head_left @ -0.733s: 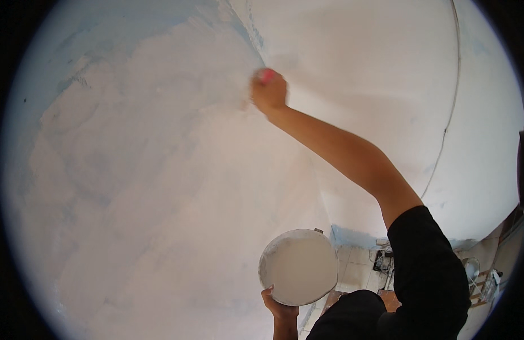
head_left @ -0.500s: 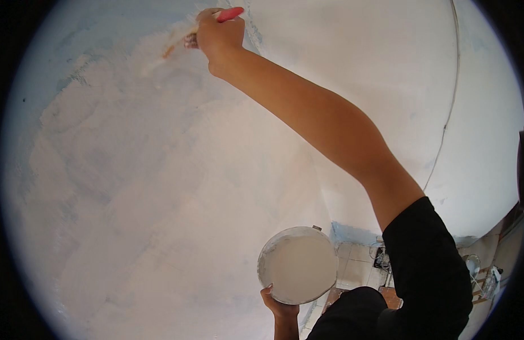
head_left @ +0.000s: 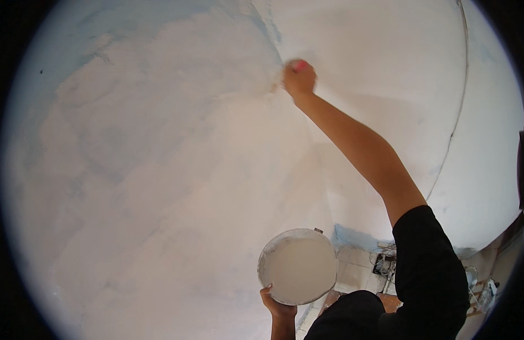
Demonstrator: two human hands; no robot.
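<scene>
A round bucket (head_left: pixel 263 265) of whitish paint (head_left: pixel 300 271) is in my left hand (head_left: pixel 281 307), whose thumb hooks over the rim while the other fingers go out of sight beneath. Up by the wall corner, my right hand (head_left: pixel 300 82) is closed round the red handle of a paintbrush (head_left: pixel 299 66). The bristles are smeared by motion and mostly hidden behind the hand, close to the wall. Fresh whitish paint covers much of the left wall (head_left: pixel 160 170), with pale blue showing along its upper left part.
A cable (head_left: pixel 458 110) runs down the right wall (head_left: pixel 375 51). A blue strip (head_left: pixel 355 237) lies along that wall's foot. Below, on the tiled floor (head_left: pixel 352 273), are tangled wires with a black box (head_left: pixel 381 264). Cluttered items (head_left: pixel 487 294) stand at the lower right.
My right hand has swept the paintbrush right and downward, from the upper left wall to the corner. The left hand and bucket have hardly moved.
</scene>
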